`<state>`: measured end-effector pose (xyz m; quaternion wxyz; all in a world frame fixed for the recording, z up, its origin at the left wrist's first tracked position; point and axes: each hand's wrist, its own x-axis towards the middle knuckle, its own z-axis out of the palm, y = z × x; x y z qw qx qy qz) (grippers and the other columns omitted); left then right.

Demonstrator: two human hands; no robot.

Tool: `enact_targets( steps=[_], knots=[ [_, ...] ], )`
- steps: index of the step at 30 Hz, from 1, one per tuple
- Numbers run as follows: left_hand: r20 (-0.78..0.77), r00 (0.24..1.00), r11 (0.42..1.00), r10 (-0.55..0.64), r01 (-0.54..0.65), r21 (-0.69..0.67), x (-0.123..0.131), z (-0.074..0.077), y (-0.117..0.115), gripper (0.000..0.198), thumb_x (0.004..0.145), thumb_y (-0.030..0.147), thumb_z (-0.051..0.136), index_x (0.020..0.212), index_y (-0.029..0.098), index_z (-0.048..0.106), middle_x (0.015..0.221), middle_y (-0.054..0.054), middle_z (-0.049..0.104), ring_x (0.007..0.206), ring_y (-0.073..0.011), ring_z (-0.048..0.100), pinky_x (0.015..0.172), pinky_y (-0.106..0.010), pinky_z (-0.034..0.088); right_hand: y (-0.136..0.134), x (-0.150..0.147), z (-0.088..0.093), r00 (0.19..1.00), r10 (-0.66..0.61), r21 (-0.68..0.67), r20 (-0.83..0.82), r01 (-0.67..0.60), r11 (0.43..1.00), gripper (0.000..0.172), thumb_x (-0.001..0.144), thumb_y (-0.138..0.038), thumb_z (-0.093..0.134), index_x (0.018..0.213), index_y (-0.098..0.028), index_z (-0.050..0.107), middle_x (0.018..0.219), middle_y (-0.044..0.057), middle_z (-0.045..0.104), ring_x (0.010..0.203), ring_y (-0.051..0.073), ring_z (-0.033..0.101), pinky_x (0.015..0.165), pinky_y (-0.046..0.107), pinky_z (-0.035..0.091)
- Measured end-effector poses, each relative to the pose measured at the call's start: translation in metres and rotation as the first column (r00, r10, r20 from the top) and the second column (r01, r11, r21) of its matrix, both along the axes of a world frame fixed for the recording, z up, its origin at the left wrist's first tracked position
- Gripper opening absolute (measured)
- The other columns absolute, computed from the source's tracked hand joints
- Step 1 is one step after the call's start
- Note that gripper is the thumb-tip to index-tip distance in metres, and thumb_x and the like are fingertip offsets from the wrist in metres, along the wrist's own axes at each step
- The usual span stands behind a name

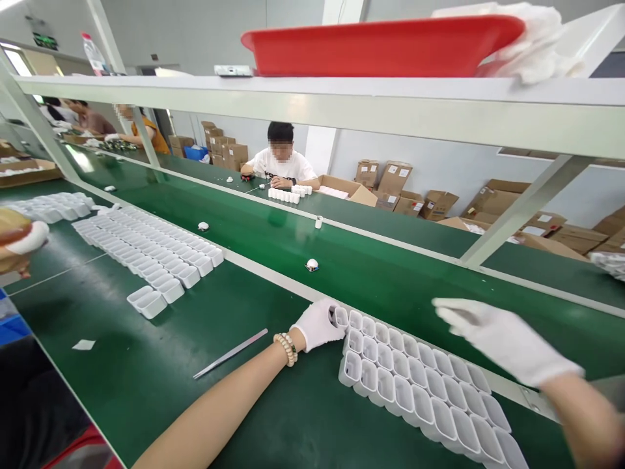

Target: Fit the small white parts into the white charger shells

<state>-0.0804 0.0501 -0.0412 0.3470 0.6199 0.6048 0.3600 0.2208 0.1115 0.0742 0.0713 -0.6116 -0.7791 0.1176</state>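
My left hand [319,326], in a white glove with a beaded bracelet at the wrist, is closed on a white plastic cup [341,317] at the near-left end of the back row. Beside it, several rows of similar open-topped white cups [422,398] stand close together; a few show small dark contents. My right hand [508,340], also white-gloved, hovers over the green conveyor belt [381,273] to the right. Its fingers are stretched forward, and I see nothing in them. A pair of tweezers [231,354] lies left of my left forearm.
A larger block of white cups [146,244] stands on the left, near another person's gloved hand [29,238]. Small white domed parts [312,265] sit on the belt. Overhead runs a shelf [312,107] bearing a red tray [385,49]. A person [282,163] works across the belt.
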Motion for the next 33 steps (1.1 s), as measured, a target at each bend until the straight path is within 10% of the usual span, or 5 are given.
enact_targets(
  steps=[6, 12, 23, 33],
  knots=[
    [0.012, 1.0, 0.999, -0.006, 0.006, -0.035, 0.001, -0.006, 0.001, 0.021, 0.064, 0.021, 0.074, 0.08, 0.019, 0.062, 0.074, 0.001, 0.066, 0.071, -0.0168, 0.062, 0.068, -0.027, 0.049, 0.059, -0.168, -0.038, 0.94, 0.341, -0.148, -0.018, -0.34, 0.929, 0.037, 0.095, -0.031, 0.061, 0.131, -0.022, 0.058, 0.127, 0.009, 0.064, 0.104, 0.022, 0.066, 0.096, 0.043, 0.052],
    [0.033, 0.999, 0.999, 0.02, -0.019, -0.037, 0.001, -0.003, 0.003, 0.023, 0.058, 0.023, 0.078, 0.071, 0.02, 0.06, 0.07, 0.0, 0.064, 0.067, -0.0182, 0.06, 0.062, -0.028, 0.048, 0.099, -0.229, -0.065, 0.911, 0.412, -0.155, -0.009, -0.409, 0.899, 0.033, 0.096, -0.033, 0.061, 0.126, -0.018, 0.059, 0.128, 0.01, 0.06, 0.108, 0.023, 0.063, 0.09, 0.044, 0.055],
    [0.211, 0.976, 0.998, 0.061, -0.063, 0.003, -0.004, 0.02, 0.001, 0.023, 0.065, 0.019, 0.073, 0.082, 0.017, 0.059, 0.076, 0.002, 0.066, 0.074, -0.0165, 0.064, 0.072, -0.027, 0.051, 0.094, -0.183, -0.07, 0.916, 0.253, -0.138, -0.31, -0.306, 0.942, 0.027, 0.097, -0.034, 0.06, 0.119, -0.018, 0.062, 0.119, 0.008, 0.064, 0.099, 0.02, 0.065, 0.085, 0.04, 0.056],
    [0.108, 0.988, 0.978, -0.114, 0.092, 0.189, -0.004, 0.117, -0.04, 0.037, 0.068, 0.017, 0.075, 0.1, 0.019, 0.059, 0.097, -0.001, 0.069, 0.094, -0.0195, 0.066, 0.091, -0.035, 0.053, -0.024, -0.096, 0.004, 0.556, 0.201, 0.055, -0.806, -0.268, 0.962, 0.058, 0.08, -0.053, 0.073, 0.123, -0.018, 0.06, 0.097, 0.01, 0.075, 0.071, 0.022, 0.07, 0.079, 0.047, 0.061]
  ],
)
